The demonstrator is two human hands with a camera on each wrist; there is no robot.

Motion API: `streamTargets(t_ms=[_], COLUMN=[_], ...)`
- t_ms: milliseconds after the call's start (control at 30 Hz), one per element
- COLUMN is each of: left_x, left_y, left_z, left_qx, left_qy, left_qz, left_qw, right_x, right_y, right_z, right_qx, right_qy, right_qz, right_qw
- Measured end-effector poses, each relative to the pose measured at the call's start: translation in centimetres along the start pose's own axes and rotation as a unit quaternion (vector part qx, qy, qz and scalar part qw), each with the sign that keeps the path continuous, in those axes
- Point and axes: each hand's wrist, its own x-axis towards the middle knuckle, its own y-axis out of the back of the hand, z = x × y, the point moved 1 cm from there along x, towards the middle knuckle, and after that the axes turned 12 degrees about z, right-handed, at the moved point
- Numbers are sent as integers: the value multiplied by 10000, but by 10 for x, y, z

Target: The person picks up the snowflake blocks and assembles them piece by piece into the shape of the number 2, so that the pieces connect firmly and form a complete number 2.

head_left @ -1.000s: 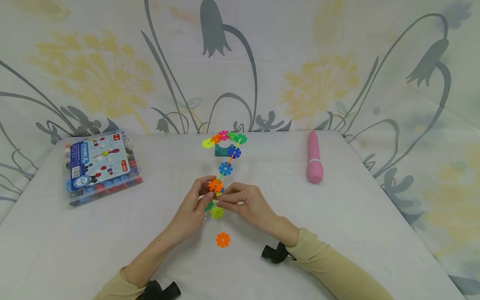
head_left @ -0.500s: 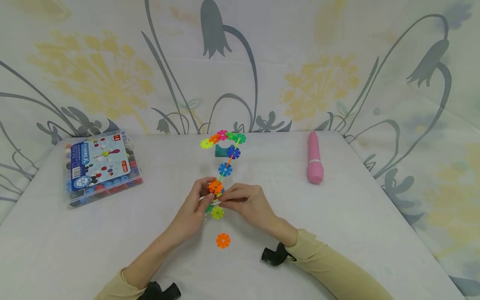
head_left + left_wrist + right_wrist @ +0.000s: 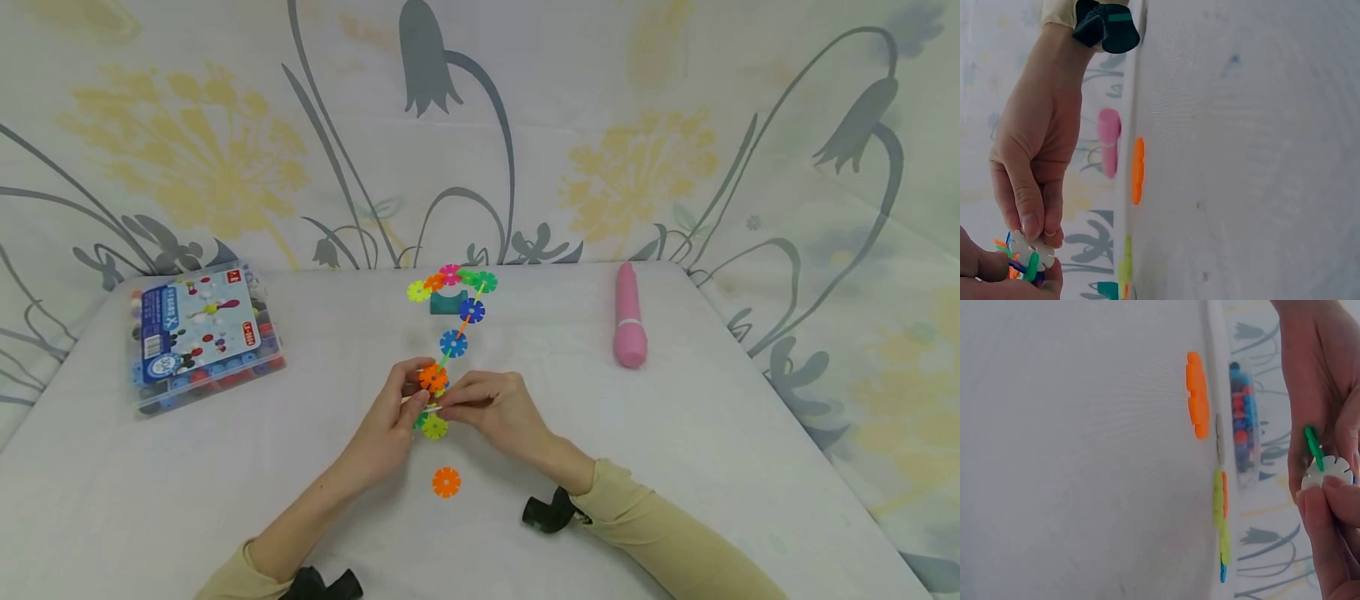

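At far left, a clear-lidded box of coloured balls sits on a white-covered table. Beside it, across a stretch of cloth, a person's left hand grips the near end of a chain of bright notched discs between thumb and fingers. The chain runs away from the hand and curls left at its far end, near a teal block. Just below the hands is a yellow disc; nearer the wearer, an orange disc lies alone on the cloth. At centre, the right hand pinches a white disc by its rim, against a green disc; how firmly the two are slotted is hard to tell behind the fingers. A pink tube lies farther right, well apart from both hands.
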Motion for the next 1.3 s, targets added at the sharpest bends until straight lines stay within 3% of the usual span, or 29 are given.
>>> streamTargets(t_ms=[133, 367, 700, 800, 933, 1133, 1300], left_x=[0, 0, 3, 4, 6, 6, 5], left_y=[0, 0, 1, 4, 8, 12, 12], left_z=[-1, -2, -1, -1, -1, 1, 3], left_qx=[70, 154, 67, 92, 38, 121, 213], left_qy=[6, 46, -12, -42, -31, 11, 89], left_qz=[-24, -43, 42, 143, 165, 154, 177], left_qw=[10000, 9999, 10000, 9998, 9999, 9998, 9996], right_x=[0, 0, 2, 3, 6, -1, -9], right_y=[-1, -1, 0, 4, 11, 8, -3], right_z=[1, 3, -2, -3, -6, -15, -14], right_qx=[-25, -193, -488, -814, -1520, -2026, -2553], right_qy=[-50, 285, -509, -769, -1035, -942, -837], right_qz=[-25, -40, -324, -365, -820, -2478, -2971], right_qw=[10000, 9994, 9970, 9930, 9795, 9427, 9163])
